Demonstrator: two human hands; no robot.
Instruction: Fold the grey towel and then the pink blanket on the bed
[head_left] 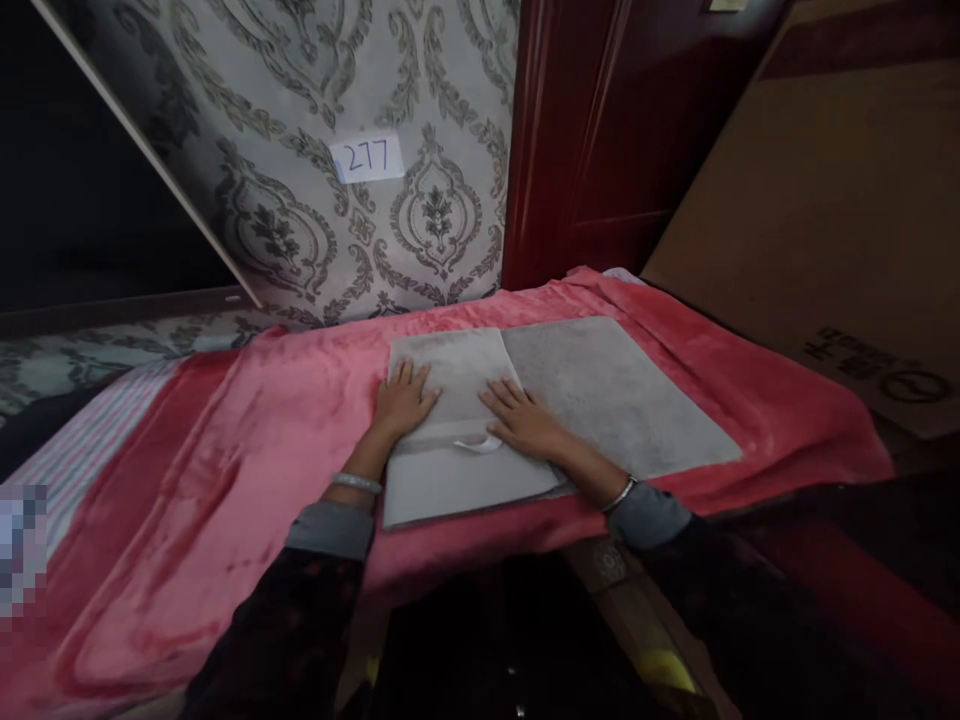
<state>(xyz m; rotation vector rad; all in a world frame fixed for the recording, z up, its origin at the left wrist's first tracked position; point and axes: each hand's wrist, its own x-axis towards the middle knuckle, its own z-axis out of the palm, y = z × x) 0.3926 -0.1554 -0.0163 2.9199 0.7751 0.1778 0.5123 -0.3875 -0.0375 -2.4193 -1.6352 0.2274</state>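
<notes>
Fingers (406, 374) splayed: our left hand (403, 404), right hand (525, 420) flat on gray folded mat (615, 395). Probably light, pliable; we'd grip edges.

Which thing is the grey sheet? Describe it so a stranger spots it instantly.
Below the patterned wall, find the pink blanket. On it lies a grey sheet, with the left hand and right hand resting on it. Its grey colour and straight edges set it apart from the rumpled pink around it.
</notes>
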